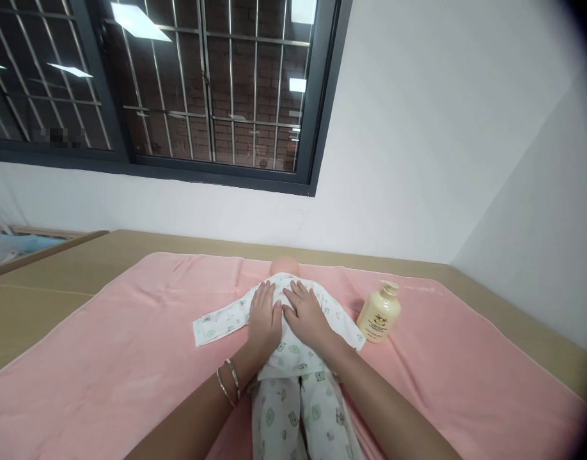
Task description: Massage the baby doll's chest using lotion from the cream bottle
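Note:
A baby doll (284, 266) lies stretched out on a pink blanket (144, 358), its bald head at the far end. It wears a white printed top (293, 361) and matching trousers (277, 415); both sleeves spread outward. My left hand (265, 319) rests flat on the left of the top, fingers extended and pointing away from me. Across from it, my right hand (307, 316) lies flat on the upper right of the top with its fingers spread. The thumbs come close together. Whether the doll is face up or face down, I cannot tell.
A cream pump bottle (380, 313) stands on the blanket, beside the doll's right-hand sleeve end. Wooden tabletop (130, 243) borders the blanket. Behind rise a white wall (394, 128) and a dark-framed barred window (217, 169). Light blue cloth (22, 244) shows at far left.

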Available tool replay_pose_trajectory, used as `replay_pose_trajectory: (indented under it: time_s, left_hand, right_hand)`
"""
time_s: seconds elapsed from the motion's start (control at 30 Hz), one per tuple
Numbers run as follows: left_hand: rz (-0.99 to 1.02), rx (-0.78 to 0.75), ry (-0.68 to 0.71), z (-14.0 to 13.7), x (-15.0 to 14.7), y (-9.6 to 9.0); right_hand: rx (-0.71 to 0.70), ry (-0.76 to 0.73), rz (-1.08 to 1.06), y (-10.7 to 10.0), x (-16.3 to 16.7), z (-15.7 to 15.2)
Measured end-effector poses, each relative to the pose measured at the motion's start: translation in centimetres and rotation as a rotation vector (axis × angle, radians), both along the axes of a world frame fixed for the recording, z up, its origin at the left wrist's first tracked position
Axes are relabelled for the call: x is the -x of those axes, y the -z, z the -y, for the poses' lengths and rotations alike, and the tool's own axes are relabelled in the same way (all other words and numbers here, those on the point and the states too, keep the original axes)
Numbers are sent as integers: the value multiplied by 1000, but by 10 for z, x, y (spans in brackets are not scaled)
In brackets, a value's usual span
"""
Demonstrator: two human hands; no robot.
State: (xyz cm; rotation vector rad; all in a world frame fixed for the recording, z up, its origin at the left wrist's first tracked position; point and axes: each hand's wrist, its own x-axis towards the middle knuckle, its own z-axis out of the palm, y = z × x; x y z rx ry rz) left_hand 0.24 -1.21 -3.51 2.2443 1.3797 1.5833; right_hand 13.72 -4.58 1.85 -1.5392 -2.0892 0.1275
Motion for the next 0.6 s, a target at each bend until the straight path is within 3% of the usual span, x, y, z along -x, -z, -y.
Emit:
replay_pose_trajectory:
  time_s: [0.17,0.37,0.47,0.6]
  left_hand:
    - [-24,28,-8,2,0,-1]
    - [-79,-4,-11,3,0,-4]
    - [-92,-39,8,4,-1,-6]
    - [-75,-5,41,6,-2,-7]
  right_hand:
    - [-92,62,-52,0,-3,-2]
    - [-38,-19,36,7,-3,-1]
    - [-115,10,6,11,-8,-3]
    - [-78,-11,-76,19,-15,-7]
